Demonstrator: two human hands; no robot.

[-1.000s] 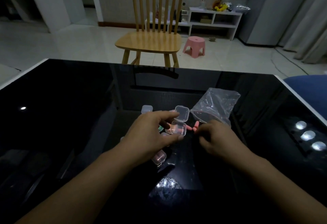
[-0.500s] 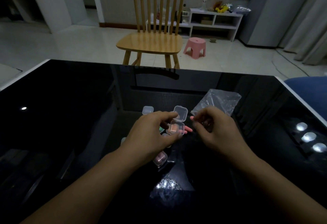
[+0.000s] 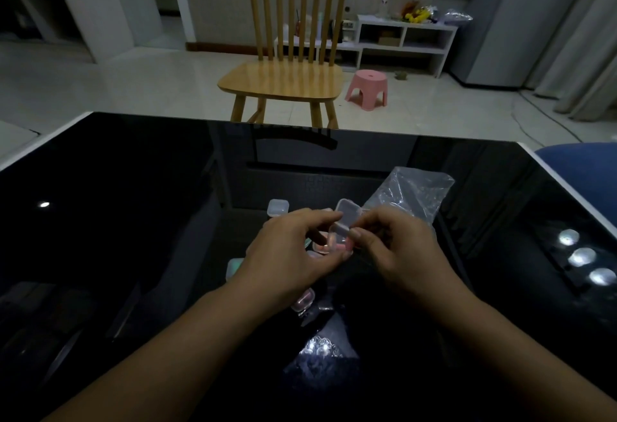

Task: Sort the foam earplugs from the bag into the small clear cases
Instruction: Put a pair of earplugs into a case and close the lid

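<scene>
Black glossy glass desk (image 3: 133, 221) fills the lower view, dim, with bright spots of reflected light on its surface.

Far left of the working cluster: a small clear closed case with a greenish tint (image 3: 233, 266) lies flat on the desk, partly hidden behind the left hand. Beyond it, another small clear square case (image 3: 277, 207) sits on the desk, apart from the hands.

Left hand (image 3: 293, 254), fingers curled, grips the small clear hinged case (image 3: 339, 236) from its left side; thumb above, fingers below. Case is held off the desk between both hands, lid (image 3: 349, 216) standing open and tilted back. Pink shows inside its base, likely a foam earplug, too blurred to count.

Below the left wrist: one more small clear case with pink contents (image 3: 303, 301) lies on the desk.

Right hand (image 3: 397, 248), fingers curled in, fingertips pinched at the right edge of the held case; whether an earplug sits between them, cannot tell.

Behind the right hand: crumpled clear plastic bag (image 3: 414, 193) lies on the desk, its near end hidden by the knuckles.

Past the desk: pale wooden slat-back chair (image 3: 283, 81), small pink plastic stool (image 3: 367, 88) to its right on the tiled floor.
</scene>
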